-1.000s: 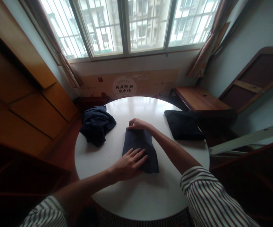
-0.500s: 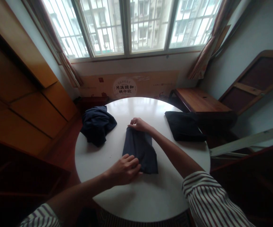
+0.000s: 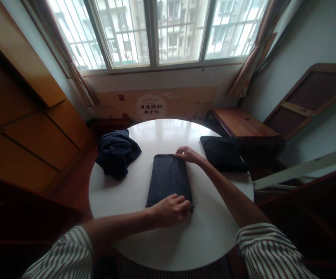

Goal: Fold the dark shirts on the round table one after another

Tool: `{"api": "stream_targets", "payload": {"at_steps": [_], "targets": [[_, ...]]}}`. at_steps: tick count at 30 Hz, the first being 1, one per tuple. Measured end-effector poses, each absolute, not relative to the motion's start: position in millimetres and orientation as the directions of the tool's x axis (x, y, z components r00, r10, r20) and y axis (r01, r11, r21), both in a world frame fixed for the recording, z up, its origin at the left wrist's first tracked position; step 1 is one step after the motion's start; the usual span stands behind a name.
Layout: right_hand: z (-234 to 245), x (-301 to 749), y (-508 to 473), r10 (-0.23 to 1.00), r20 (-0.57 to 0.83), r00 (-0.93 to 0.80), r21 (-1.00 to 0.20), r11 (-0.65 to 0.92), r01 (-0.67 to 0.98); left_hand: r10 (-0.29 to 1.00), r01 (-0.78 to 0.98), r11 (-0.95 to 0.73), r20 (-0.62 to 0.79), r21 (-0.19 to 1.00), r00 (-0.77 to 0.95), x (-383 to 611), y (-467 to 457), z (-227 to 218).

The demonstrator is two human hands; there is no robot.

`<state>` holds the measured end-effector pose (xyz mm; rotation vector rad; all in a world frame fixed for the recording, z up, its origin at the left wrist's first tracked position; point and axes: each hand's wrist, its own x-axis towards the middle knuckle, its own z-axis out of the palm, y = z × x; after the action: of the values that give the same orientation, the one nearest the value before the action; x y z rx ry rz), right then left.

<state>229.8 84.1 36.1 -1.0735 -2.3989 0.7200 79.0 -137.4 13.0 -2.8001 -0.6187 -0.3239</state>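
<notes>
A dark grey-blue folded garment (image 3: 169,180) lies as a narrow rectangle in the middle of the white round table (image 3: 168,248). My right hand (image 3: 187,154) pinches its far edge near the right corner. At the near edge, my left hand (image 3: 172,209) is closed on the cloth by the near right corner, where a small bit of fabric bunches up. The left fingertips are partly hidden. What kind of garment it is cannot be made out.
A crumpled dark navy garment (image 3: 117,155) lies at the table's left edge. A folded black garment (image 3: 224,155) lies at the right edge, partly overhanging. Behind on the right stands a low wooden table (image 3: 246,122); wooden cabinets (image 3: 40,133) line the left.
Both hands have moved right along the garment's edges, the left to the near right corner, the right to the far right one. The cloth now lies flatter and wider.
</notes>
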Motion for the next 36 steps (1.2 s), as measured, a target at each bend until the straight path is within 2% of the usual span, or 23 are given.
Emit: {"api": "stream_targets", "payload": {"at_steps": [3, 4, 6, 8, 9, 11, 13, 16, 19, 22, 24, 25, 27, 28, 30, 32, 36], "targets": [[39, 213, 60, 0.753, 0.318, -0.576, -0.484, 0.651, 0.584, 0.435, 0.488, -0.855, 0.272, -0.174, 0.858, 78, -140, 14], [40, 205, 48, 0.701, 0.364, -0.613, -0.443, 0.709, 0.548, 0.473, 0.523, -0.839, 0.276, -0.148, 0.837, 77, -142, 15], [37, 190, 24, 0.516, 0.397, -0.759, -0.355, 0.849, 0.391, 0.551, 0.585, -0.808, 0.263, -0.07, 0.792, 76, -147, 16], [30, 178, 7, 0.339, 0.344, -0.875, -0.297, 0.924, 0.241, 0.594, 0.602, -0.798, 0.206, 0.027, 0.778, 76, -152, 16], [26, 173, 3, 0.309, 0.308, -0.9, -0.284, 0.933, 0.223, 0.592, 0.588, -0.805, 0.164, 0.075, 0.789, 77, -156, 17], [18, 168, 4, 0.362, 0.245, -0.9, -0.266, 0.917, 0.297, 0.547, 0.526, -0.831, 0.093, 0.18, 0.832, 79, -162, 20], [13, 166, 16, 0.473, 0.19, -0.861, -0.262, 0.869, 0.42, 0.485, 0.451, -0.843, 0.054, 0.292, 0.873, 82, -168, 26], [11, 173, 40, 0.647, 0.118, -0.753, -0.299, 0.747, 0.594, 0.449, 0.375, -0.81, 0.068, 0.451, 0.891, 81, -173, 43], [14, 196, 57, 0.818, 0.163, -0.552, -0.382, 0.568, 0.729, 0.562, 0.4, -0.732, 0.159, 0.551, 0.811, 65, -166, 60], [17, 230, 63, 0.935, 0.209, -0.286, -0.522, 0.354, 0.776, 0.794, 0.53, -0.584, 0.297, 0.614, 0.531, 30, -135, 64], [18, 251, 61, 0.966, 0.175, -0.189, -0.605, 0.257, 0.753, 0.913, 0.606, -0.405, 0.341, 0.685, 0.225, 4, -103, 58], [18, 259, 58, 0.972, 0.158, -0.172, -0.631, 0.233, 0.74, 0.947, 0.608, -0.293, 0.312, 0.738, 0.077, -7, -86, 53], [17, 268, 53, 0.978, 0.128, -0.166, -0.658, 0.209, 0.723, 0.979, 0.503, -0.033, 0.13, 0.864, -0.159, -22, -55, 42], [16, 270, 51, 0.979, 0.11, -0.17, -0.666, 0.2, 0.718, 0.977, 0.402, 0.084, 0.004, 0.912, -0.214, -26, -43, 38], [13, 268, 46, 0.98, 0.078, -0.185, -0.686, 0.187, 0.703, 0.959, 0.2, 0.234, -0.192, 0.952, -0.206, -25, -23, 31], [11, 264, 42, 0.975, 0.075, -0.207, -0.699, 0.2, 0.687, 0.963, 0.092, 0.237, -0.221, 0.967, -0.157, -17, -12, 26], [13, 260, 34, 0.964, 0.122, -0.235, -0.713, 0.25, 0.655, 0.985, 0.112, 0.064, -0.045, 0.992, -0.168, 2, -1, 19]]}}
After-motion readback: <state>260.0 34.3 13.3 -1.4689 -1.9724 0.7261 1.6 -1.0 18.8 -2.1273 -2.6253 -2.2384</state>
